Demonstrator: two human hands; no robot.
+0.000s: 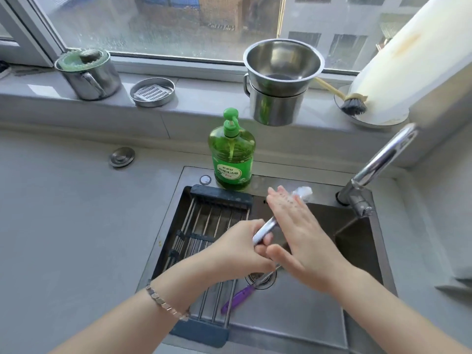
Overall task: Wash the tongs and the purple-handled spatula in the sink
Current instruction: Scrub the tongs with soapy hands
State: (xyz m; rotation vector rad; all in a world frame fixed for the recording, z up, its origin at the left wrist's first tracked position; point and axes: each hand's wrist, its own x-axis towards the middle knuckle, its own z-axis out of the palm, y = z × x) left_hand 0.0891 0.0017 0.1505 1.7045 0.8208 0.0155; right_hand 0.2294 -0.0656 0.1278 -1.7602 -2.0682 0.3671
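Note:
Over the sink (316, 335), my left hand (242, 247) grips the metal tongs (265, 229) near their hinge end. The tongs point up and away; their pale tips (304, 193) show beyond my right hand (298, 231). That hand lies flat with straight, soapy fingers pressed along the tongs' arms and hides their middle. The purple-handled spatula (237, 297) lies on the sink floor by the drain (263, 279), its handle toward me and its head partly hidden under my hands.
A roll-up drying rack (204, 226) spans the sink's left half. A green dish soap bottle (232, 154) stands on the rim behind. The faucet (378, 167) rises at the right. Steel pots (278, 80), a lidded pot (89, 75) and a brush (353, 106) sit on the windowsill.

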